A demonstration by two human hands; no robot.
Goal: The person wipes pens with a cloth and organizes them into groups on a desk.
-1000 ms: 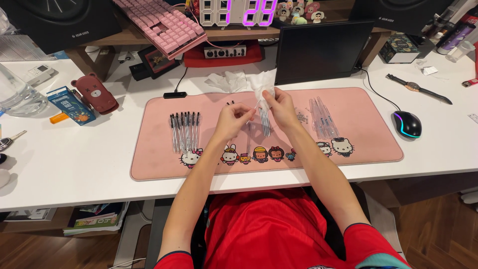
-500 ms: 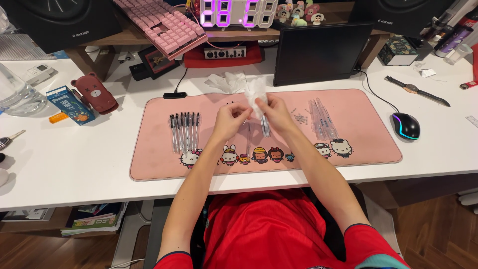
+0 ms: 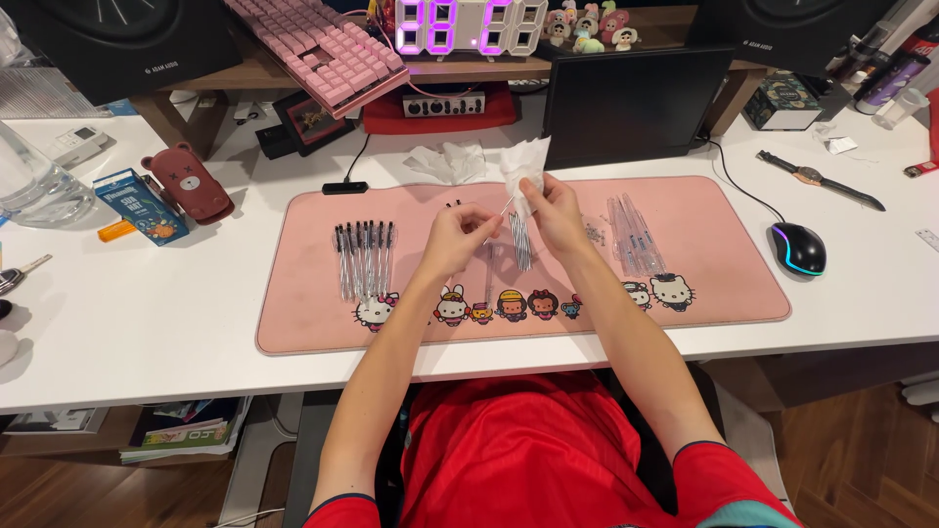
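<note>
My right hand point(image 3: 554, 210) pinches a crumpled white tissue point(image 3: 524, 161) above the pink desk mat point(image 3: 313, 323). My left hand point(image 3: 457, 235) holds a thin white stick whose tip reaches the tissue. A small bunch of dark pen refills point(image 3: 521, 241) lies on the mat just under my hands. A row of assembled black pens point(image 3: 364, 256) lies to the left. Clear pen barrels point(image 3: 634, 235) lie to the right.
A second crumpled tissue point(image 3: 447, 161) lies behind the mat. A dark monitor point(image 3: 626, 103), pink keyboard point(image 3: 318, 49), lit digital clock point(image 3: 469, 26), mouse point(image 3: 799, 247), wristwatch point(image 3: 820, 179), small carton point(image 3: 144, 205) and brown bear case point(image 3: 188, 183) stand around the white desk.
My hands have risen slightly and moved apart, the left hand drawing the thin stick away from the tissue held by the right.
</note>
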